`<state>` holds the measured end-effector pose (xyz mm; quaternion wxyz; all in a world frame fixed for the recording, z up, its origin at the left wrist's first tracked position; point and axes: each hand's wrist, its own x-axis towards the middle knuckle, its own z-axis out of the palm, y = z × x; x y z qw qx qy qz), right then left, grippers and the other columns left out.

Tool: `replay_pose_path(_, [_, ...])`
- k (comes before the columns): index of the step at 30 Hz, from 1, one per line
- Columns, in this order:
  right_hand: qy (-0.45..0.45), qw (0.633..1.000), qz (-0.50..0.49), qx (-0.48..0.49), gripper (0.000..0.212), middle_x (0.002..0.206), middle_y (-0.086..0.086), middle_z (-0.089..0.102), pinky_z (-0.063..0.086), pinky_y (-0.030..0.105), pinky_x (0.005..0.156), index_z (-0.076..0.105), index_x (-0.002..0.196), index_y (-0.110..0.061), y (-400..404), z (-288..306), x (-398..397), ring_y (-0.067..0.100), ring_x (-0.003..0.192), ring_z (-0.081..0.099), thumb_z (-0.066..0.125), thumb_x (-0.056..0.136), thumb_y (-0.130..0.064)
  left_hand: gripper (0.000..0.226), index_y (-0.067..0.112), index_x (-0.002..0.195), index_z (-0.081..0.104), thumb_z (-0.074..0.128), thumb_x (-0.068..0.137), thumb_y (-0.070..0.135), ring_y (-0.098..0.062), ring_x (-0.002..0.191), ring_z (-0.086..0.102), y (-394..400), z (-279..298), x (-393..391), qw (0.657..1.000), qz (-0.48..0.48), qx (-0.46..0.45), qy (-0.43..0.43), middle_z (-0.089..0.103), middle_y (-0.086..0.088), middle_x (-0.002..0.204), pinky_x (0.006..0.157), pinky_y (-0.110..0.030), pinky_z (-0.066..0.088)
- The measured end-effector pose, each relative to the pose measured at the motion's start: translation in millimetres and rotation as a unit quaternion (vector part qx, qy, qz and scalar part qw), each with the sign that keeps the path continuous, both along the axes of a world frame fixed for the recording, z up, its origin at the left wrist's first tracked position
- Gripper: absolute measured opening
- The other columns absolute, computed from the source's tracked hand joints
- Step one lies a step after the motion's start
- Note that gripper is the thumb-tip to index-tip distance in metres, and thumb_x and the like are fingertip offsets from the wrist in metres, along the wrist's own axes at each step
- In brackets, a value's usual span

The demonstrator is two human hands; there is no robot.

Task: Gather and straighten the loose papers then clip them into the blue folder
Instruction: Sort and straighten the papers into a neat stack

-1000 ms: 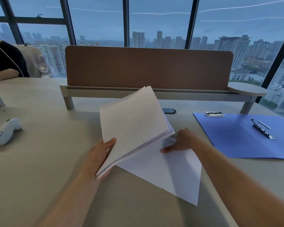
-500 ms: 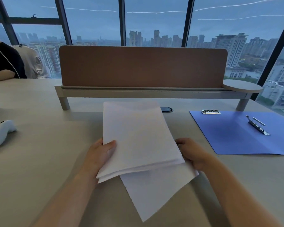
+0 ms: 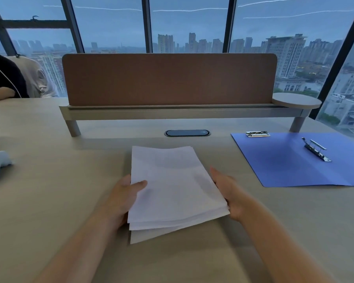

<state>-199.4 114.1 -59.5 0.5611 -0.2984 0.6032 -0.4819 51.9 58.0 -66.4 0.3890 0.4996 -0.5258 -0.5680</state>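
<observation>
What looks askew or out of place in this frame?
The paper stack between the left hand and right hand is uneven: its lowest sheets fan out at the near edge. Nothing else stands out.

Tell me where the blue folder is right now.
In the head view the blue folder lies open on the desk, right of the paper stack, below the round side shelf.

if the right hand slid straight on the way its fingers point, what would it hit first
Probably nothing soon: the right hand points away along the papers' right edge, over bare desk toward the cable port. Depth is unclear.
</observation>
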Motion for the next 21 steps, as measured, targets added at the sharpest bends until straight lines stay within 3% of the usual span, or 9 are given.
replay_pose_path(2, [-0.007, 1.000, 0.006, 0.014, 0.031, 0.078, 0.008, 0.077, 0.056, 0.030, 0.054, 0.073, 0.102, -0.009, -1.8, -3.4, 2.6, 0.025, 0.066, 0.072, 0.062, 0.095, -0.037, 0.019, 0.017, 0.105, 0.071, 0.056, 0.097, 0.008, -0.012, 0.080, 0.075, 1.4, 1.3, 1.2, 1.000, -0.017, 0.004, -0.011, 0.079, 0.008, 0.090, 0.063, -0.026, 0.055])
replay_pose_path(5, [0.034, 0.999, 0.031, 0.026, 0.023, 0.088, 0.010, 0.076, 0.057, 0.028, 0.053, 0.068, 0.115, -0.004, -0.8, -4.3, 4.7, 0.023, 0.068, 0.072, 0.059, 0.097, -0.015, 0.020, 0.014, 0.109, 0.071, 0.056, 0.097, 0.009, -0.019, 0.087, 0.076, 2.0, 3.1, 2.9, 0.999, -0.030, 0.013, -0.007, 0.079, 0.001, 0.098, 0.072, -0.034, 0.056])
replay_pose_path(8, [0.072, 0.996, 0.055, 0.002, 0.025, 0.090, 0.008, 0.076, 0.058, 0.028, 0.054, 0.066, 0.116, -0.009, 1.4, -3.1, 6.2, 0.021, 0.069, 0.072, 0.050, 0.098, -0.002, 0.021, 0.017, 0.111, 0.070, 0.057, 0.096, 0.011, -0.022, 0.093, 0.075, -0.5, 0.2, 4.2, 1.000, -0.017, -0.006, -0.017, 0.078, -0.001, 0.105, 0.079, -0.039, 0.058])
replay_pose_path(11, [0.066, 0.997, 0.040, -0.028, 0.024, 0.089, 0.006, 0.077, 0.059, 0.029, 0.058, 0.066, 0.111, -0.013, 5.1, -0.3, 7.7, 0.021, 0.070, 0.072, 0.049, 0.099, -0.001, 0.020, 0.017, 0.110, 0.066, 0.063, 0.090, 0.019, -0.026, 0.101, 0.069, -6.7, -9.5, 4.2, 0.990, 0.051, -0.076, -0.111, 0.073, -0.004, 0.108, 0.087, -0.041, 0.054])
replay_pose_path(13, [0.041, 0.997, 0.028, -0.052, 0.025, 0.096, 0.008, 0.078, 0.060, 0.032, 0.063, 0.065, 0.115, -0.015, 10.6, 1.5, 5.8, 0.023, 0.078, 0.075, 0.051, 0.099, -0.003, 0.040, 0.012, 0.125, 0.055, 0.068, 0.088, 0.024, -0.024, 0.108, 0.062, -4.9, -8.7, 2.6, 0.983, 0.105, -0.088, -0.122, 0.064, -0.002, 0.116, 0.091, -0.038, 0.047])
replay_pose_path(15, [0.007, 0.996, 0.026, -0.087, 0.030, 0.109, 0.010, 0.077, 0.061, 0.037, 0.072, 0.063, 0.123, -0.017, 18.1, 2.5, 4.3, 0.028, 0.092, 0.075, 0.053, 0.098, -0.004, 0.058, 0.010, 0.138, 0.045, 0.070, 0.088, 0.026, -0.018, 0.108, 0.062, -1.3, -3.2, 1.9, 0.992, 0.106, -0.052, -0.050, 0.061, 0.001, 0.124, 0.092, -0.037, 0.047])
replay_pose_path(16, [-0.012, 0.994, 0.027, -0.105, 0.032, 0.114, 0.011, 0.075, 0.061, 0.041, 0.080, 0.061, 0.126, -0.017, 22.0, 2.5, 4.4, 0.031, 0.100, 0.073, 0.053, 0.098, -0.004, 0.058, 0.007, 0.135, 0.050, 0.072, 0.085, 0.028, -0.021, 0.105, 0.068, -0.7, 0.0, 2.3, 0.996, 0.086, -0.014, 0.010, 0.067, -0.003, 0.123, 0.092, -0.039, 0.051])
replay_pose_path(18, [-0.035, 0.989, 0.036, -0.138, 0.035, 0.119, 0.011, 0.073, 0.058, 0.047, 0.089, 0.058, 0.129, -0.017, 30.8, 3.2, 7.9, 0.035, 0.109, 0.070, 0.052, 0.098, -0.002, 0.043, 0.005, 0.121, 0.063, 0.072, 0.086, 0.028, -0.030, 0.095, 0.074, 4.5, 9.4, 4.2, 0.990, 0.049, 0.061, 0.116, 0.076, -0.012, 0.110, 0.086, -0.044, 0.056])
replay_pose_path(21, [-0.025, 0.985, 0.052, -0.165, 0.039, 0.113, 0.004, 0.075, 0.060, 0.042, 0.081, 0.057, 0.124, -0.023, 42.3, 11.0, 15.1, 0.027, 0.099, 0.073, 0.053, 0.095, 0.003, 0.024, 0.006, 0.111, 0.071, 0.068, 0.090, 0.018, -0.031, 0.092, 0.075, 16.4, 29.5, 7.0, 0.991, 0.041, 0.032, 0.124, 0.077, -0.012, 0.104, 0.084, -0.047, 0.057])
